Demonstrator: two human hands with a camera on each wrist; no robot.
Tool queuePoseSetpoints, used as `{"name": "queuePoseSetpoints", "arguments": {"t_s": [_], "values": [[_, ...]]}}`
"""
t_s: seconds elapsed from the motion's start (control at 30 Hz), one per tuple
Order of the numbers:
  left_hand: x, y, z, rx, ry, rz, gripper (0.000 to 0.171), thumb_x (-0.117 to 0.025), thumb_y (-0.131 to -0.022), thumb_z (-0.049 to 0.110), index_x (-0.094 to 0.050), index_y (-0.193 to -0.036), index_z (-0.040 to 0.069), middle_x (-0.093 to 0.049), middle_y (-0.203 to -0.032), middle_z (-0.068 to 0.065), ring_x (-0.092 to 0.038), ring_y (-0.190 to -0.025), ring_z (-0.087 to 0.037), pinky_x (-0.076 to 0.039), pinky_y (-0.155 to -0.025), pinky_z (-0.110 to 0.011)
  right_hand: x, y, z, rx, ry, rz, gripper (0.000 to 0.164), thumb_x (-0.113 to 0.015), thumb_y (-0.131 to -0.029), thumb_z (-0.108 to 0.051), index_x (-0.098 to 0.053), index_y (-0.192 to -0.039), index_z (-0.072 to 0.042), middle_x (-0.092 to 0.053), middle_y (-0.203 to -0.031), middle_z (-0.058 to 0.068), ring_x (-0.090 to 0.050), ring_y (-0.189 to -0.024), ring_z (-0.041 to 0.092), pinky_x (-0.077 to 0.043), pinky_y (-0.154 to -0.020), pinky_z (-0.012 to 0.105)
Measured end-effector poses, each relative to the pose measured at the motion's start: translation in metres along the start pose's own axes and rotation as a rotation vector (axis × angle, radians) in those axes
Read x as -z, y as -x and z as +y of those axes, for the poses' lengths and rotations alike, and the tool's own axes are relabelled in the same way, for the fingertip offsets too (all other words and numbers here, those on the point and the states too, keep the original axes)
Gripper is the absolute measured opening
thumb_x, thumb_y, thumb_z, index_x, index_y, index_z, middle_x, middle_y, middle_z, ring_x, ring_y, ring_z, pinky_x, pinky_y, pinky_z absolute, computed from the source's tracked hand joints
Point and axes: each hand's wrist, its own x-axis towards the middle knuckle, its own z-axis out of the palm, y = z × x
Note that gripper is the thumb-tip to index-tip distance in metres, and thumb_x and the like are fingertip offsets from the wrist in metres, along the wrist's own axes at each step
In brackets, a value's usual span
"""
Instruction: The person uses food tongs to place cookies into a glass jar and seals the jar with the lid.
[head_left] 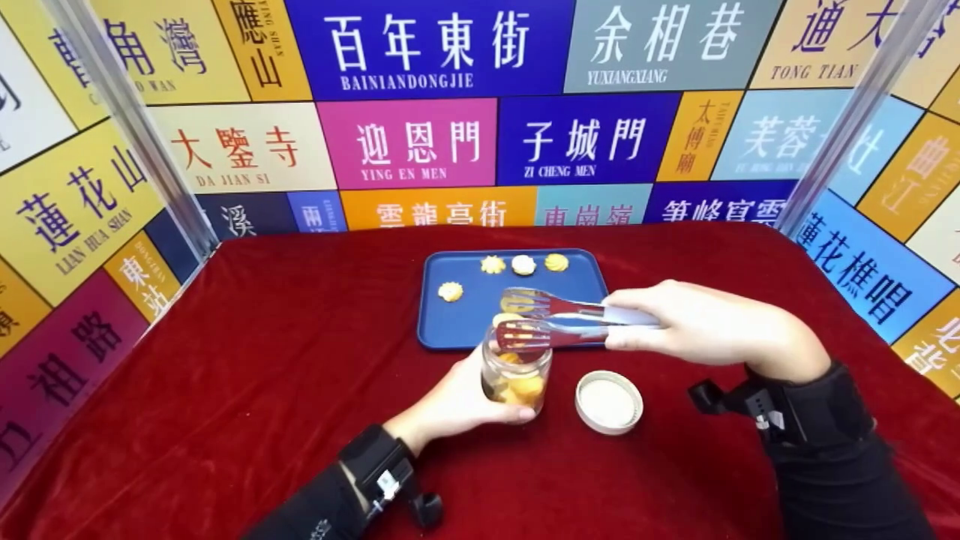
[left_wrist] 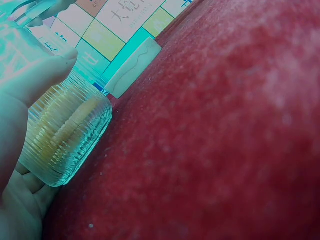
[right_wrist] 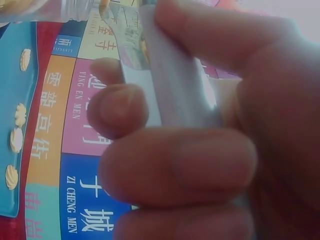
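My left hand [head_left: 457, 401] grips a clear glass jar [head_left: 493, 375], tilted, with its mouth toward the tray; thumb and fingers wrap its side. Yellow cookies [left_wrist: 75, 120] show through the ribbed glass in the left wrist view. In my right hand [head_left: 697, 326] are metal tongs [head_left: 559, 332] with slotted heads, pinched by the handles. The tongs' heads lie at the jar's mouth, one over it and one just beyond. Yellowish cookie [head_left: 506, 321] shows between the heads; whether they grip it I cannot tell. Fingers fill much of the right wrist view.
A blue tray [head_left: 439, 322] behind the jar bears several piped cookies [head_left: 450, 291], mostly along its far edge. Right of the jar, a white round lid [head_left: 609, 403] lies on the red cloth [head_left: 300, 322]. Sign-covered panels [head_left: 420, 142] stand around the table.
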Motion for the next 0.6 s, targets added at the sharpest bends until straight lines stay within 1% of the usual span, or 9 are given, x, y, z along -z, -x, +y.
{"name": "queuePoseSetpoints", "arguments": {"t_s": [0.1, 0.33, 0.5, 0.6], "values": [[0.0001, -0.0002, -0.0001, 0.003, -0.004, 0.0, 0.088, -0.098, -0.077, 0.03, -0.049, -0.15, 0.021, -0.071, -0.129, 0.01, -0.067, -0.117, -0.009, -0.05, -0.108, -0.033, 0.0, 0.0003, -0.001, -0.001, -0.012, -0.003, 0.025, -0.061, -0.107, -0.052, -0.065, -0.101, -0.028, -0.062, -0.086, -0.012, -0.057, -0.074, 0.008, -0.047, -0.07, 0.029], [0.0002, -0.0002, -0.0008, 0.006, -0.022, 0.001, 0.09, -0.097, -0.077, 0.031, -0.048, -0.151, 0.021, -0.071, -0.129, 0.011, -0.067, -0.117, -0.008, -0.051, -0.107, -0.033, 0.0021, 0.0015, -0.0014, -0.045, -0.024, -0.013, 0.028, -0.061, -0.106, -0.054, -0.066, -0.106, -0.027, -0.064, -0.088, -0.011, -0.057, -0.073, 0.008, -0.046, -0.069, 0.029], [0.0002, 0.0001, -0.0008, 0.012, -0.019, 0.0, 0.088, -0.097, -0.077, 0.03, -0.048, -0.15, 0.021, -0.071, -0.127, 0.011, -0.067, -0.116, -0.008, -0.051, -0.107, -0.032, 0.0025, 0.0014, -0.0015, -0.039, -0.021, -0.022, 0.029, -0.063, -0.105, -0.055, -0.066, -0.104, -0.026, -0.062, -0.084, -0.011, -0.055, -0.069, 0.008, -0.046, -0.066, 0.028], [0.0001, 0.0003, -0.0005, 0.015, -0.014, 0.0, 0.086, -0.097, -0.078, 0.03, -0.049, -0.149, 0.02, -0.071, -0.126, 0.011, -0.068, -0.115, -0.009, -0.052, -0.106, -0.033, 0.0023, 0.0012, -0.0017, -0.038, -0.021, -0.028, 0.03, -0.064, -0.104, -0.056, -0.066, -0.106, -0.026, -0.062, -0.085, -0.01, -0.056, -0.07, 0.008, -0.046, -0.067, 0.028]]}}
